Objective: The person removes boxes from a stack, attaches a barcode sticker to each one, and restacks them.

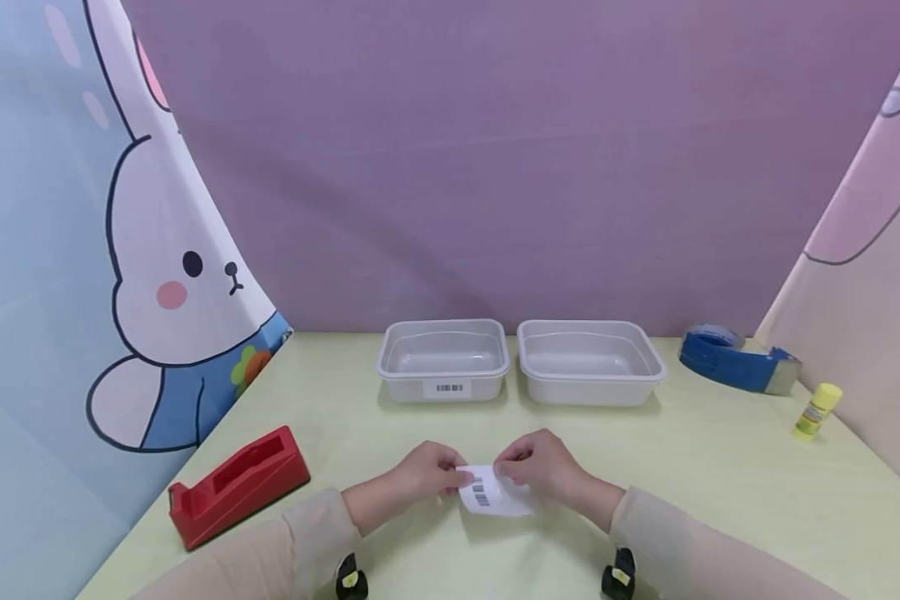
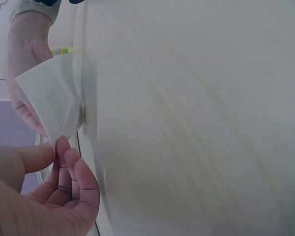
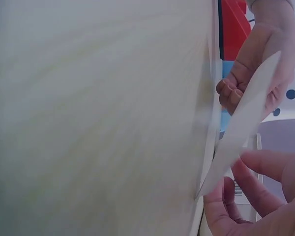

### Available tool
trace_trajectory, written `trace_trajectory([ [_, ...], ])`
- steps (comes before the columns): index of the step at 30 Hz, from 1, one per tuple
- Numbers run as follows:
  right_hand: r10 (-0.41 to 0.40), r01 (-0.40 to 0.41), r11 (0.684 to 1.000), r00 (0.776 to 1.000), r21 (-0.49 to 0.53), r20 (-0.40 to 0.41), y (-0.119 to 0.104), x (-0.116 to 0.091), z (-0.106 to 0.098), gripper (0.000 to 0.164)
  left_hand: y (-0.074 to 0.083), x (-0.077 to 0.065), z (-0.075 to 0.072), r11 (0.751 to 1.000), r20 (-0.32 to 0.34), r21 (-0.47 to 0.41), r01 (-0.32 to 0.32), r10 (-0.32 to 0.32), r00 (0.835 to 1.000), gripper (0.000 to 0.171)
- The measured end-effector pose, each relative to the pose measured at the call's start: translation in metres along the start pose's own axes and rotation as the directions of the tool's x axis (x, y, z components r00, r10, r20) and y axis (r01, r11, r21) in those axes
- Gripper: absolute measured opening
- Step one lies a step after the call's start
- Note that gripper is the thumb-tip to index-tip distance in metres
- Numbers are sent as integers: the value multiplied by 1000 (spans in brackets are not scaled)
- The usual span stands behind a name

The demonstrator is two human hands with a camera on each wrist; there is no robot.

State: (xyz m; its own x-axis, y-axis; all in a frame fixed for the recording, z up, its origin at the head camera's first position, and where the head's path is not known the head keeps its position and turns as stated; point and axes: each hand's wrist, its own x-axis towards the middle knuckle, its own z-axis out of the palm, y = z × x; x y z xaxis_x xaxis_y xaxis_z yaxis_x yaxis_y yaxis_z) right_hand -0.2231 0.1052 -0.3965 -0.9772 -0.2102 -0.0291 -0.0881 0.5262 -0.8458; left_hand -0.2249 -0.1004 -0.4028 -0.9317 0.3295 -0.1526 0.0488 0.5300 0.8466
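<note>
A white barcode label (image 1: 508, 498), printed with black bars along its left side, is stretched between both hands close over the table. My left hand (image 1: 422, 472) pinches its left edge between thumb and fingers. At the upper edge, the thumb and fingertips of my right hand (image 1: 549, 467) grip it. In the left wrist view the label (image 2: 49, 101) bends slightly, its print showing faintly through. The right wrist view has the label (image 3: 248, 113) nearly edge-on, curving away from the right fingertips.
Two white plastic containers (image 1: 450, 389) stand side by side behind the hands; the left one bears a barcode sticker (image 1: 448, 388). A red tape dispenser (image 1: 242, 485) sits at left. A blue tape dispenser (image 1: 735, 362) and a yellow glue stick (image 1: 817, 412) are at right.
</note>
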Motion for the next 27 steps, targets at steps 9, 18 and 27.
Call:
trace_trajectory([
  [9, -19, 19, 1000, 999, 6, 34, 1, 2, -1, 7, 1, 0, 1, 1000, -22, -22, -22, 21, 1000, 12],
  [18, -51, 42, 996, 994, 85, 101, 1, 3, -3, 9, 2, 4, 1, 998, 2, -57, 5, -5, 1000, 18],
  [27, -160, 152, 986, 978, 63, 135, -2, 0, -2, 10, 4, 10, -3, 991, 95, -120, 52, -40, 995, 30],
])
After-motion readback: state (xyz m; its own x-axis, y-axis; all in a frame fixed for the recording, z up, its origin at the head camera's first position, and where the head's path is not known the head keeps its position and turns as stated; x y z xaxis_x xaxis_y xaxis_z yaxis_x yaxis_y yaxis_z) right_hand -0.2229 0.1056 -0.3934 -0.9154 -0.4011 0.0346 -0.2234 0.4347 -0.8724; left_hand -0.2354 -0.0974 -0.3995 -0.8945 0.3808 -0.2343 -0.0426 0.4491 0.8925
